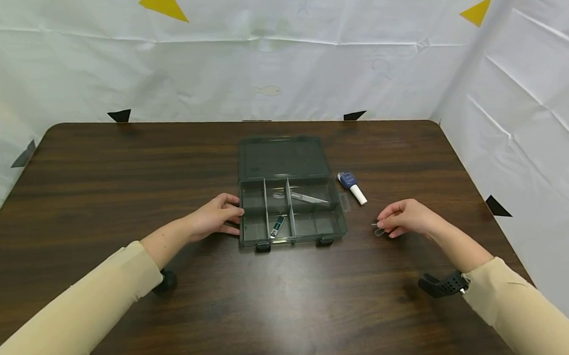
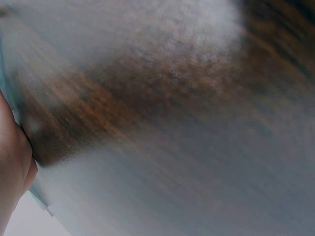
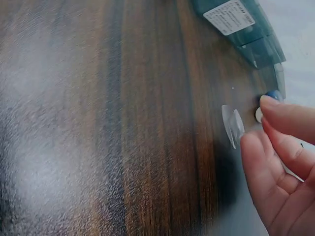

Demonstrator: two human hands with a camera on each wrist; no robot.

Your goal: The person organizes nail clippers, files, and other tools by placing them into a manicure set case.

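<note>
The fingers of the right hand [image 1: 404, 218] are curled and pinch a small clear plastic piece [image 1: 379, 230], apparently a spoon-like scoop or tab, at one end. In the right wrist view the clear plastic piece [image 3: 233, 125] shows as a thin, translucent oval just beyond the fingertips [image 3: 251, 142], close above or touching the table [image 3: 123, 123]; contact cannot be confirmed. Its long axis runs roughly from the hand toward the organizer box, the free end pointing to the person's left. The pinch at one end leaves the rest of the piece free.

The fingers of the left hand [image 1: 214, 217] lie against the left wall of the compartment organizer box [image 1: 291, 212], thumb and forefinger loosely curled at its edge. This contact probably steadies the box. The left wrist view is blurred and shows only the table surface and the side of the hand.

The organizer box stands open at the table centre, lid [image 1: 283, 157] laid back flat away from the person, latches toward the person. Tweezers [image 1: 305, 197] lie diagonally across the rear compartments; a small nail-clipper-like item [image 1: 277, 226] lies in a front compartment. A blue-and-white tube-shaped item [image 1: 352, 187] lies just right of the box, white end toward the person. The clear piece lies right of the box, near its front corner, apart from it.
</note>
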